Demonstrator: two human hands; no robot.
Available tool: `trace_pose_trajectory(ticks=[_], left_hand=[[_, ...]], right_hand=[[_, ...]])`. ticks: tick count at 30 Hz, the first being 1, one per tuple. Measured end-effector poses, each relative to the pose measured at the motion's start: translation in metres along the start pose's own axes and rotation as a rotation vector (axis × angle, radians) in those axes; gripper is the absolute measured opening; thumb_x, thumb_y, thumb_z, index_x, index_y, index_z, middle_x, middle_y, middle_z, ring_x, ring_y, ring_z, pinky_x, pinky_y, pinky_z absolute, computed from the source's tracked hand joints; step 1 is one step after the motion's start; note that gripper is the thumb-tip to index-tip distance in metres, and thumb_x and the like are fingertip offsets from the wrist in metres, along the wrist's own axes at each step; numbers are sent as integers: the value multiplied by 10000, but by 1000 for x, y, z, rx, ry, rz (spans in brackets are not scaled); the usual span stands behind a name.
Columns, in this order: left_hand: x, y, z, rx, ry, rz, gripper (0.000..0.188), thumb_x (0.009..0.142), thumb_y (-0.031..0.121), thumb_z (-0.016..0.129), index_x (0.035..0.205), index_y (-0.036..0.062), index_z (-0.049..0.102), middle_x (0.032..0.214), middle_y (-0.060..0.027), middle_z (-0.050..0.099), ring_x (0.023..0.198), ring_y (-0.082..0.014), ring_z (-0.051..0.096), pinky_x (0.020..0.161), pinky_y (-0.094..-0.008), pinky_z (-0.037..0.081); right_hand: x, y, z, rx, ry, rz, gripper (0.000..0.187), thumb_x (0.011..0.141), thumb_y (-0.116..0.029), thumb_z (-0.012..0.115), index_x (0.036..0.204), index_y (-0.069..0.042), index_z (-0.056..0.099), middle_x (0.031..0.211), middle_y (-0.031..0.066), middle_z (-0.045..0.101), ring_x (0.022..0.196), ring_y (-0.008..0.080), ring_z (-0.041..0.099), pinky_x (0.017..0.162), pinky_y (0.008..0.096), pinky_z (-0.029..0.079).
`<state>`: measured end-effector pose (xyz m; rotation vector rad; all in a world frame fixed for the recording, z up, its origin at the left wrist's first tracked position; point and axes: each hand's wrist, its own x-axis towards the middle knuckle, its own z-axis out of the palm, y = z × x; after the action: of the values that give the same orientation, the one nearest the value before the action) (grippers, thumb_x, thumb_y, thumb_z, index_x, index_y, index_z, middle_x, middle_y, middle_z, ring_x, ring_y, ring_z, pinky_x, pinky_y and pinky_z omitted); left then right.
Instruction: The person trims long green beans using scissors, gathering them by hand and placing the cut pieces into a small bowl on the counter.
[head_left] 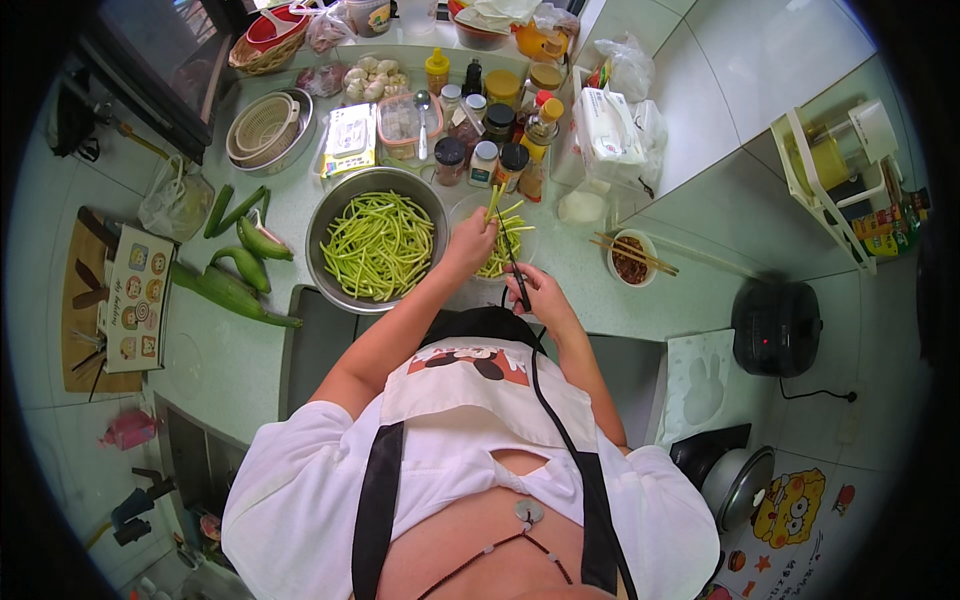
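Note:
My left hand (472, 241) is closed around a small bunch of green vegetable stems (495, 196) that points up past the fingers. In my right hand (541, 299) is a pair of black-handled scissors (520, 288), its thin dark blades reaching up beside the stems. Beneath both hands stands a clear bowl (464, 208) with short cut green pieces (514, 241) in it, partly hidden by my left hand. Left of it, a large steel bowl (317, 222) holds a heap of long green stems (380, 246).
Sauce bottles (541, 128) and jars (484, 162) crowd behind the bowls. Green gourds (232, 292) lie at left, near nested colanders (262, 130). A small bowl (618, 262) with chopsticks (640, 255) stands right. A black cooker (777, 327) is farther right. A drawer (630, 375) is beneath the counter edge.

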<state>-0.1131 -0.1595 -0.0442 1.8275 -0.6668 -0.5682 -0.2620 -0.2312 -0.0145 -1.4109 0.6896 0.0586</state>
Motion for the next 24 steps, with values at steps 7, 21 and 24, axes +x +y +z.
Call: trace_pose_trajectory(ticks=[7, 21, 24], left_hand=[[10, -26, 8, 16, -59, -76, 233, 857, 220, 415, 902, 2, 484, 695, -195, 553, 644, -338, 555, 573, -397, 417], [22, -20, -12, -721, -321, -571, 243, 837, 196, 456, 999, 16, 474, 859, -91, 565, 660, -149, 551, 496, -262, 443], [20, -15, -19, -906, -330, -579, 214, 837, 74, 417, 1033, 8, 469, 952, -97, 565, 713, -131, 550, 552, -228, 442]], right_hand=[[-1, 2, 2, 74, -16, 38, 234, 820, -233, 565, 957, -43, 575, 565, -11, 464, 403, 61, 419, 379, 198, 356], [0, 8, -6, 109, 80, 81, 208, 807, -213, 576, 951, -63, 571, 560, -2, 512, 380, 57, 453, 360, 189, 366], [-1, 7, -9, 136, 109, 63, 221, 809, -215, 573, 972, -66, 560, 567, 0, 514, 389, 57, 461, 372, 186, 373]])
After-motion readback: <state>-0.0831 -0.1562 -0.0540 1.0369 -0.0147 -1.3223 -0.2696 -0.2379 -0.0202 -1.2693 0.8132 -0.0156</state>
